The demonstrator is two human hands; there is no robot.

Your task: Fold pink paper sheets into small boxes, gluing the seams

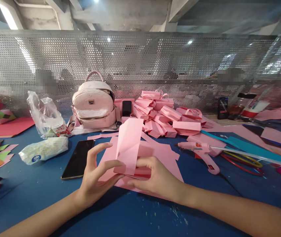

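Note:
Between my hands is a folded piece of pink paper, held upright above the table. My left hand pinches its lower left side with thumb and fingers, the index finger raised and curved. At the lower right, my right hand grips the same piece, its fingers partly behind the paper. Flat pink paper sheets lie beneath it on the blue table. A heap of folded pink paper pieces sits just behind. On the right lies a pink glue gun with a long clear glue stick in its back.
A black phone and a soft plastic packet lie on the left. Behind them stand a clear plastic bag and a pink backpack. Scissors rest at right. A perforated metal panel closes off the back.

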